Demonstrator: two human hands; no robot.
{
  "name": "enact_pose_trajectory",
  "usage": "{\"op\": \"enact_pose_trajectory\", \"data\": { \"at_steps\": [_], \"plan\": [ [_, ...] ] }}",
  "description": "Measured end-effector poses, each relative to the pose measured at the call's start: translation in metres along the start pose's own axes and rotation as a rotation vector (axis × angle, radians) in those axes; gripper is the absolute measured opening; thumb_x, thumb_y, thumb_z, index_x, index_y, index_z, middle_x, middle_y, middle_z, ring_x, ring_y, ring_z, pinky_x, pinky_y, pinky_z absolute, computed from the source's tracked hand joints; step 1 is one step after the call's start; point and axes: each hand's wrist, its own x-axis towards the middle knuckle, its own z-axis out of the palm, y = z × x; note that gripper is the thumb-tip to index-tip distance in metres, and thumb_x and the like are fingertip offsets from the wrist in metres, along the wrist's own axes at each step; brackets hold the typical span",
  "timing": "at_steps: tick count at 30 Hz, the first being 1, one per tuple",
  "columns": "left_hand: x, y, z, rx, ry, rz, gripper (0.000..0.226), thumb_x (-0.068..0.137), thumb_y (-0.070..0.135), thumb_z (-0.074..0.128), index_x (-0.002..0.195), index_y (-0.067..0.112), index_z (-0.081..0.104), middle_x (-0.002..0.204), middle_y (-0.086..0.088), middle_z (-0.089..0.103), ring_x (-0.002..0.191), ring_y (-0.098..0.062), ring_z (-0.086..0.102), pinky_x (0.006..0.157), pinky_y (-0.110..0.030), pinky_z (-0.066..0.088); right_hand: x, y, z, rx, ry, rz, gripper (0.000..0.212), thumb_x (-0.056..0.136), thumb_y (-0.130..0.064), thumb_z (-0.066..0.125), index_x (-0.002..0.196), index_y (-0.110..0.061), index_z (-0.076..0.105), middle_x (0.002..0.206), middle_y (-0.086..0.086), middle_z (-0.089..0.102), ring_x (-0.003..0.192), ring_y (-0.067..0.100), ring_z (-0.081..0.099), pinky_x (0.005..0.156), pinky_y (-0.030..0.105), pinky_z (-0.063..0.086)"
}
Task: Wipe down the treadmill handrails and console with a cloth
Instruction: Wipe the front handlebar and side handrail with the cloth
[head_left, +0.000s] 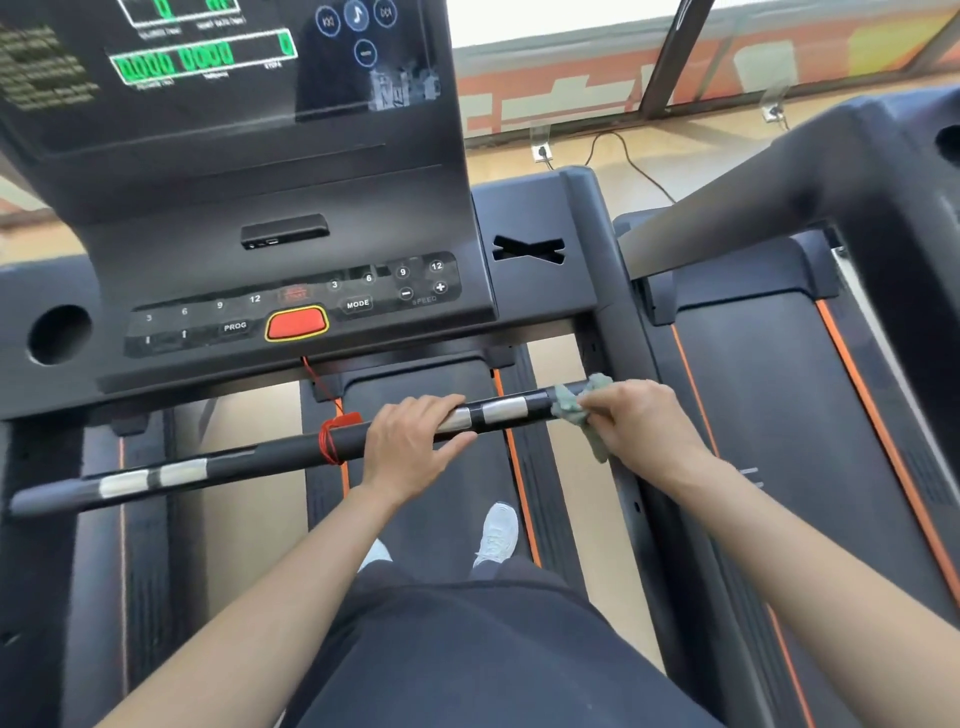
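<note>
Hands at work on a gym treadmill: the right hand (639, 421), right of centre in the frame, bunches a grey-green cloth (574, 402) and presses it against the end of the front handrail (270, 454). The left hand (410, 447), at centre, curls over the same bar and grips it. The console (291, 306) fills the upper left of the frame, its green digits lit.

The main hazard appears to be that live panel. With the person standing on the belt (431, 499), a stray swipe of cloth across the speed keys could set it moving underfoot. A red safety cord (335, 439) is wound round the bar just beside the left hand, and a wipe dragged through it could snag the coil and tug the cord.

In view are one cloth, two hands and one crossbar carrying four silver sensor plates in two pairs, one pair (501, 410) between the hands and the other (150, 478) toward the lower left. Also visible are one red stop button (296, 323), two white shoes (498, 535), one partly hidden, and a second treadmill (779, 364) at the right edge.
</note>
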Motion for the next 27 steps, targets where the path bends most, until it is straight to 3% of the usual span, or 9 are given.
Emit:
{"op": "enact_pose_trajectory", "data": {
  "at_steps": [4, 10, 12, 14, 16, 18, 23, 27],
  "plan": [
    [0.000, 0.001, -0.002, -0.006, -0.004, -0.011, 0.048, 0.089, 0.063, 0.053, 0.121, 0.030, 0.066, 0.103, 0.014, 0.070, 0.086, -0.017, 0.064, 0.073, -0.033, 0.042, 0.012, -0.010, 0.013, 0.054, 0.202, -0.003, 0.013, 0.082, -0.008, 0.070, 0.091, -0.016, 0.076, 0.091, -0.002, 0.074, 0.078, 0.028, 0.060, 0.066, 0.036, 0.053],
    [-0.001, 0.000, -0.007, -0.061, -0.085, -0.015, 0.052, 0.088, 0.059, 0.051, 0.129, 0.030, 0.063, 0.113, 0.012, 0.070, 0.096, -0.018, 0.064, 0.081, -0.035, 0.045, -0.006, -0.050, 0.047, 0.029, 0.322, 0.068, 0.007, 0.084, -0.008, 0.073, 0.080, -0.014, 0.072, 0.088, -0.003, 0.072, 0.090, 0.024, 0.068, 0.065, 0.032, 0.055],
    [-0.002, -0.003, -0.007, -0.118, -0.090, 0.008, 0.051, 0.086, 0.048, 0.060, 0.132, 0.025, 0.063, 0.120, 0.008, 0.071, 0.101, -0.021, 0.066, 0.086, -0.037, 0.047, -0.007, -0.053, 0.050, 0.023, 0.286, 0.071, 0.008, 0.082, -0.008, 0.075, 0.078, -0.014, 0.073, 0.089, -0.001, 0.073, 0.090, 0.027, 0.070, 0.064, 0.033, 0.056],
    [-0.004, -0.008, -0.008, -0.225, -0.106, 0.034, 0.054, 0.082, 0.026, 0.070, 0.135, 0.021, 0.063, 0.130, 0.002, 0.068, 0.114, -0.024, 0.065, 0.096, -0.040, 0.048, -0.004, -0.054, 0.046, 0.021, 0.261, 0.105, 0.008, 0.080, -0.009, 0.076, 0.076, -0.015, 0.073, 0.078, 0.001, 0.071, 0.076, 0.030, 0.069, 0.058, 0.032, 0.052],
    [-0.011, -0.014, -0.014, -0.343, -0.114, 0.048, 0.060, 0.080, 0.005, 0.068, 0.138, 0.019, 0.061, 0.137, -0.001, 0.064, 0.125, -0.023, 0.060, 0.107, -0.042, 0.045, 0.002, -0.060, 0.041, 0.012, 0.240, 0.120, 0.009, 0.080, -0.012, 0.077, 0.074, -0.016, 0.072, 0.069, 0.000, 0.067, 0.065, 0.029, 0.065, 0.053, 0.030, 0.044],
    [-0.024, -0.024, -0.023, -0.369, -0.049, 0.042, 0.062, 0.079, -0.004, 0.062, 0.137, 0.017, 0.062, 0.136, 0.000, 0.065, 0.128, -0.022, 0.058, 0.109, -0.044, 0.044, 0.009, -0.075, 0.043, 0.003, 0.211, 0.091, 0.009, 0.082, -0.014, 0.076, 0.074, -0.017, 0.073, 0.071, 0.000, 0.069, 0.066, 0.028, 0.065, 0.055, 0.030, 0.041],
    [-0.077, -0.066, -0.052, -0.200, 0.221, -0.133, 0.050, 0.076, 0.007, 0.067, 0.124, 0.019, 0.071, 0.132, 0.001, 0.067, 0.124, -0.023, 0.058, 0.104, -0.043, 0.045, 0.017, -0.142, 0.078, 0.070, 0.118, -0.097, 0.014, 0.081, -0.012, 0.073, 0.072, -0.021, 0.067, 0.076, -0.007, 0.066, 0.074, 0.020, 0.065, 0.060, 0.030, 0.047],
    [-0.116, -0.107, -0.067, -0.006, 0.190, -0.375, 0.060, 0.076, 0.017, 0.068, 0.135, 0.017, 0.063, 0.147, -0.009, 0.054, 0.136, -0.034, 0.048, 0.108, -0.047, 0.039, 0.022, -0.192, 0.098, 0.116, 0.106, -0.217, 0.017, 0.081, -0.008, 0.073, 0.074, -0.023, 0.068, 0.076, -0.009, 0.065, 0.074, 0.018, 0.063, 0.064, 0.029, 0.049]
  ]
}}
